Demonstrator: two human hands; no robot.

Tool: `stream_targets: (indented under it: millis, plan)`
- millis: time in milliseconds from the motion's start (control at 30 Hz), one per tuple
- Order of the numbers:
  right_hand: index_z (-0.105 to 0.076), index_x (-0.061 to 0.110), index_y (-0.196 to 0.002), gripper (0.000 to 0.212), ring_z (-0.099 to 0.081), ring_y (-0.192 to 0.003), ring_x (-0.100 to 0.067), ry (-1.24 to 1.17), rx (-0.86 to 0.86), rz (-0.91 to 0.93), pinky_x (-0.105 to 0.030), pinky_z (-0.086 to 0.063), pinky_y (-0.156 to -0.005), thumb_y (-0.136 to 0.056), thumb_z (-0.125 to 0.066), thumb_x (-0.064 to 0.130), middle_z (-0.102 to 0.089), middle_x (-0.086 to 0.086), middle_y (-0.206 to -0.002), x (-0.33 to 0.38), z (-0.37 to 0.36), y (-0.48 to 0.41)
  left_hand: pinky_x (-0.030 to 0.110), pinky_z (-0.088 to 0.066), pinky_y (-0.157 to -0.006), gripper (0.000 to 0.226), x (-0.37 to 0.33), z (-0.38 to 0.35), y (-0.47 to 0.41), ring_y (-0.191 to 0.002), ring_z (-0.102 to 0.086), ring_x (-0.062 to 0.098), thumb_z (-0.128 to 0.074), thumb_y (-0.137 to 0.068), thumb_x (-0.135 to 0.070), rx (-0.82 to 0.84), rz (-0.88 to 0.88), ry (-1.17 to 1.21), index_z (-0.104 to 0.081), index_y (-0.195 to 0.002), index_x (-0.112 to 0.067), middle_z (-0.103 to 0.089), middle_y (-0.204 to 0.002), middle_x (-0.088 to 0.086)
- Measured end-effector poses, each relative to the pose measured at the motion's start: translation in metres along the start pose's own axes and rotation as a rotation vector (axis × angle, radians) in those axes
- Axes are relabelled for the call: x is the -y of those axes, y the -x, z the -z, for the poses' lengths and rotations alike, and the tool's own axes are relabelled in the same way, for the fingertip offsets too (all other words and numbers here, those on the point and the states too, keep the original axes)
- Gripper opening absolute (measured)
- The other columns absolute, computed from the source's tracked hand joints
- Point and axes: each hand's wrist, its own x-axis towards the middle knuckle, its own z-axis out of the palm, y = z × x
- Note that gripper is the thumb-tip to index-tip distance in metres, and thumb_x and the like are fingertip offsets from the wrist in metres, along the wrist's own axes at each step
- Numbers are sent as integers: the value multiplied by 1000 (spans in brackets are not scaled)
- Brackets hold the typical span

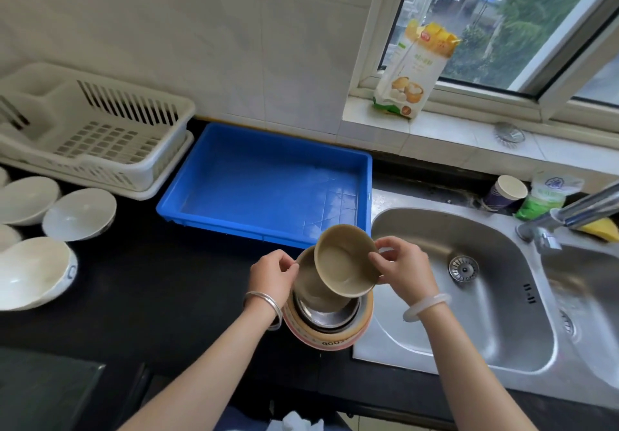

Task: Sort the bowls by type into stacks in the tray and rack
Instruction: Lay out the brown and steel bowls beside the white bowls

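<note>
One small tan plastic bowl [345,261] is held tilted, clamped in the right grip [400,263], while the left grip [273,274] is closed on the tan bowl [310,284] beneath, atop the stack.

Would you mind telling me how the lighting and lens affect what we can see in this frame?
Head view: daylight from the window puts soft glare on the blue tray floor and the sink; wide-angle distortion bends the white rack and the sill; the black counter shows little detail; the hands and tan bowl are fairly sharp, edges softer.
</note>
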Motion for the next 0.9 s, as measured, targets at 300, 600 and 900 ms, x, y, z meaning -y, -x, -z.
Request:
stream_targets:
  millis: [300, 600, 900]
  plan:
    - [-63, 17, -83, 6, -64, -52, -12, -64, 95, 68, -21, -56, -47, -83, -65, 11, -66, 0, -70, 55, -32, -18, 21, -55, -59, 11, 32, 58, -2, -70, -67, 11, -62, -84, -13, -172, 160, 283, -62, -74, -17, -68, -76, 1]
    - [-58, 16, -79, 9, -64, -48, -12, -36, 287, 60, -21, -56, -46, -83, -61, 9, -63, -3, -77, 93, -140, -38, 37, -58, -72, 11, 107, 131, 2, -77, -67, 25, -61, -84, -6, -433, 387, 499, -62, -73, -7, -68, -83, 16]
    - [-57, 13, -95, 10, -65, -57, -13, 6, 462, 11, -14, -50, -42, -86, -56, 9, -64, -11, -94, 134, -263, -44, 37, -55, -78, 4, 184, 181, 8, -85, -62, 29, -58, -85, -1, -649, 614, 699, -61, -82, 1, -62, -89, 16]
